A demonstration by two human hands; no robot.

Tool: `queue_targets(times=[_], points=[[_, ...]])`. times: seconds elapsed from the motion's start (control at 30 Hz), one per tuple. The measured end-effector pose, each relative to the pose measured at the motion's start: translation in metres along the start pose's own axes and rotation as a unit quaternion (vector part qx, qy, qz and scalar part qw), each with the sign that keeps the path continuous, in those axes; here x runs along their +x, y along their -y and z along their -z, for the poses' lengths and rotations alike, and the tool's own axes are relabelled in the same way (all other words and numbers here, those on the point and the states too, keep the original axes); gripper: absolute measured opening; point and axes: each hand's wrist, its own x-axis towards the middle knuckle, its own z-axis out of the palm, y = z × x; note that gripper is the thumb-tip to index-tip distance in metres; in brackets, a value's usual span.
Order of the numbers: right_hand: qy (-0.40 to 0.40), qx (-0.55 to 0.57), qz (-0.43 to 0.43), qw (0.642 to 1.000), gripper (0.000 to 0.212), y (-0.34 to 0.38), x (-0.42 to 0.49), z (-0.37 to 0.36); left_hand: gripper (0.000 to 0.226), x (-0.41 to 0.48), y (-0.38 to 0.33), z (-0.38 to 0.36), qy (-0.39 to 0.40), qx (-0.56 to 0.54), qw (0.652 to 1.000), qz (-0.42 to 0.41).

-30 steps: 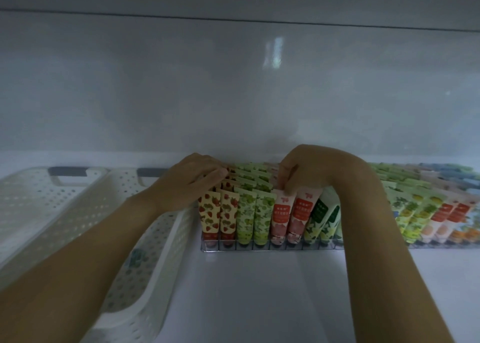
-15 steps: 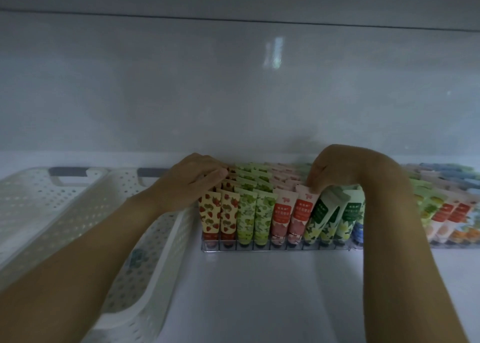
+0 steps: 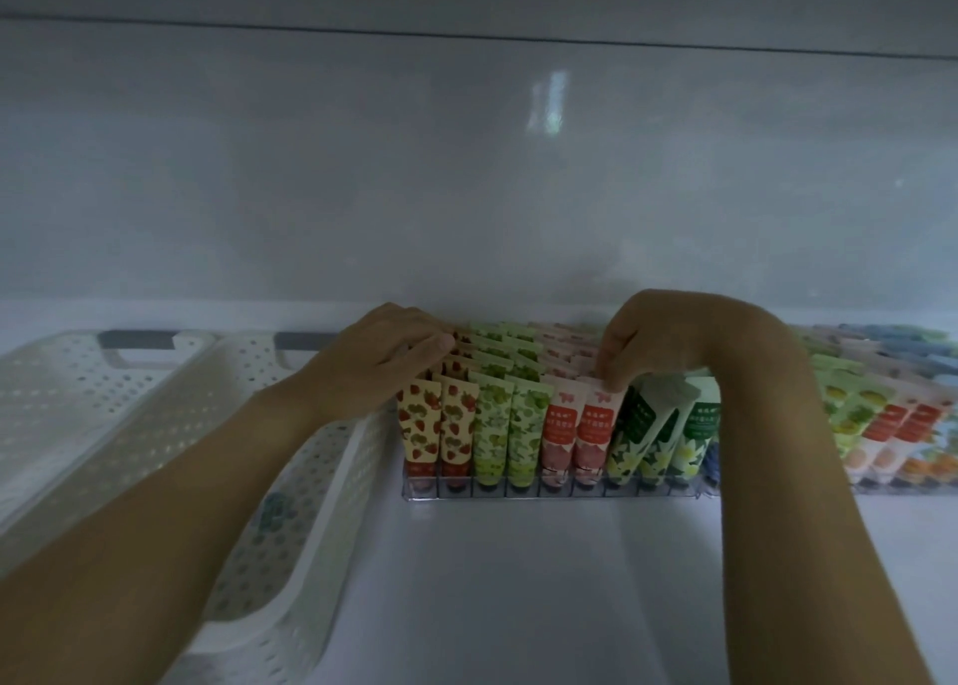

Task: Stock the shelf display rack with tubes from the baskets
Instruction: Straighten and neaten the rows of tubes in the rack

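Observation:
A clear display rack (image 3: pixel 518 492) on the white shelf holds rows of upright tubes: strawberry tubes (image 3: pixel 438 425), green tubes (image 3: pixel 510 425), pink tubes (image 3: pixel 578 435) and green flower tubes (image 3: pixel 700 435). My left hand (image 3: pixel 383 368) rests with fairly straight fingers on the tops of the strawberry tubes at the rack's left end. My right hand (image 3: pixel 668 342) curls down over a tilted green flower tube (image 3: pixel 650 425) and holds its top edge, its fingertips touching the pink tube beside it. My right forearm hides part of the rack.
Two white perforated baskets (image 3: pixel 311 482) (image 3: pixel 52 399) stand side by side left of the rack; a bluish tube (image 3: pixel 275 508) shows through the nearer one's wall. More tubes (image 3: pixel 891 425) fill the rack to the right. The shelf's back wall is close behind.
My right hand moved right from the pink tubes to the green flower tubes, and one of those now leans. My left hand stayed on the strawberry tubes.

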Motion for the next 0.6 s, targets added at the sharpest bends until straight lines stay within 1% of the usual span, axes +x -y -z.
queue_targets(times=[0.1,0.3,0.33,0.4,0.43,0.47,0.53,0.6], points=[[-0.002,0.003,0.007,1.000,0.025,0.000,-0.002,0.001,0.026,-0.001,-0.002,0.001,0.003,-0.004,1.000,0.000],[-0.012,0.008,0.016,1.000,0.021,0.002,-0.007,0.003,0.036,-0.001,-0.003,0.001,0.000,0.003,1.000,-0.009],[-0.032,0.018,0.021,0.999,0.019,0.001,-0.010,0.006,0.044,0.000,-0.001,0.001,-0.001,0.003,1.000,-0.013],[-0.116,0.069,0.041,0.990,0.013,-0.002,-0.015,0.014,0.064,0.002,0.001,0.001,-0.004,0.015,0.999,-0.030],[-0.164,0.101,0.051,0.980,0.011,-0.005,-0.016,0.019,0.066,0.002,0.002,0.001,-0.009,0.015,0.999,-0.034],[-0.202,0.120,0.060,0.970,0.010,-0.007,-0.017,0.022,0.063,0.002,0.003,0.001,-0.011,0.011,0.999,-0.036],[-0.235,0.123,0.070,0.962,0.008,-0.012,-0.015,0.024,0.060,0.002,0.000,0.001,-0.007,0.004,1.000,-0.028],[-0.233,0.111,0.070,0.964,0.006,-0.021,-0.010,0.019,0.064,0.003,0.001,-0.001,-0.006,0.010,1.000,-0.016]])
